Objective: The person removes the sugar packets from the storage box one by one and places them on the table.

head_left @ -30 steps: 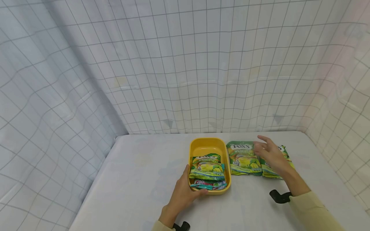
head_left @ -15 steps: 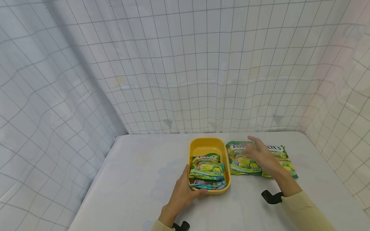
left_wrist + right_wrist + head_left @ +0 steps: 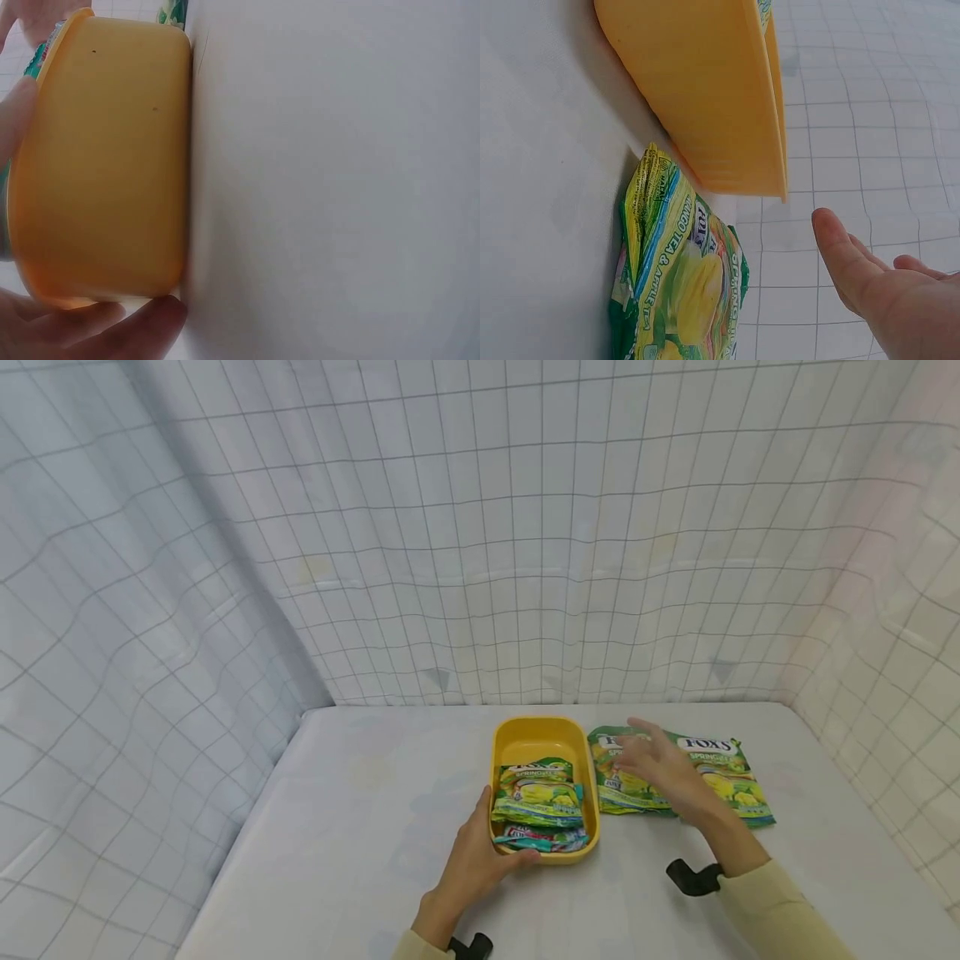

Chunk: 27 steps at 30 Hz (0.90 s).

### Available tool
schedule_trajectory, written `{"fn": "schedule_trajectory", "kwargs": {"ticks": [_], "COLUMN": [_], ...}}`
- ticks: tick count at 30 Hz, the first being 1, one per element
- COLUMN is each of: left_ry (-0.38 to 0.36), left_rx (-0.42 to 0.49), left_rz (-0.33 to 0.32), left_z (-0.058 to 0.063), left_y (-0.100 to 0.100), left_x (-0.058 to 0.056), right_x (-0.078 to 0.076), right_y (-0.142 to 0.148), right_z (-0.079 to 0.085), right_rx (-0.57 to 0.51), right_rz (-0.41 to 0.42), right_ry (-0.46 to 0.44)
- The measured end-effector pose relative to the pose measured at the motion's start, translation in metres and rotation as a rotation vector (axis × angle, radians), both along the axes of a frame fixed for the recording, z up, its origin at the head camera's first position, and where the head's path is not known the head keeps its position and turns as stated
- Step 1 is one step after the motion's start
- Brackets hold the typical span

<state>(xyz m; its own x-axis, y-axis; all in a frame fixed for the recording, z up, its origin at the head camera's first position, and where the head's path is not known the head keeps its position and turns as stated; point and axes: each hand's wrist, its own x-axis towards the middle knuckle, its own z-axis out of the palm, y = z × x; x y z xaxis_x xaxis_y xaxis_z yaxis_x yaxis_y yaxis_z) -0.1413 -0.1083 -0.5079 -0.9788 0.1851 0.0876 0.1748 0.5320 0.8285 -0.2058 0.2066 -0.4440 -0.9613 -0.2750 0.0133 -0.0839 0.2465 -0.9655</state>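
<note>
In the head view, a yellow plastic tub [image 3: 531,741] stands on the table. My left hand [image 3: 477,852] grips its near left corner, fingers along the left wall and thumb at the near rim. Inside lie a green-yellow Fox's candy packet [image 3: 537,797] and, nearer, a teal-and-red packet [image 3: 546,838]. To the tub's right lies another green-yellow candy packet [image 3: 611,777], partly hidden by my right hand [image 3: 667,768], which hovers over it holding nothing. The right wrist view shows a gap between the fingers [image 3: 829,225] and this packet [image 3: 694,292].
One more candy packet [image 3: 727,777] lies further right, side by side with the first. White cloth [image 3: 360,818] covers the table. Grid-patterned curtains [image 3: 525,568] hang behind and on both sides.
My right hand has moved left, from the right-hand packet to above the packet beside the tub. The left hand and tub have stayed put.
</note>
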Motion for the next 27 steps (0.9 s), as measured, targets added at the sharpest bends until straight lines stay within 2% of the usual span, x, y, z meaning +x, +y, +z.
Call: {"fn": "schedule_trajectory", "kwargs": {"ticks": [9, 19, 27], "left_ry": [-0.009, -0.006, -0.001], "left_rx": [-0.002, -0.017, -0.009], "left_rz": [0.000, -0.003, -0.008], "left_z": [-0.002, 0.000, 0.000], "left_y": [-0.005, -0.006, 0.000], "left_x": [0.002, 0.001, -0.002], "right_x": [0.001, 0.000, -0.004], "right_y": [-0.010, -0.018, -0.022], "right_z": [-0.004, 0.003, 0.009], "right_rx": [-0.008, -0.045, 0.003], "right_rz": [0.011, 0.046, 0.056], "right_ry": [-0.033, -0.026, -0.026]}}
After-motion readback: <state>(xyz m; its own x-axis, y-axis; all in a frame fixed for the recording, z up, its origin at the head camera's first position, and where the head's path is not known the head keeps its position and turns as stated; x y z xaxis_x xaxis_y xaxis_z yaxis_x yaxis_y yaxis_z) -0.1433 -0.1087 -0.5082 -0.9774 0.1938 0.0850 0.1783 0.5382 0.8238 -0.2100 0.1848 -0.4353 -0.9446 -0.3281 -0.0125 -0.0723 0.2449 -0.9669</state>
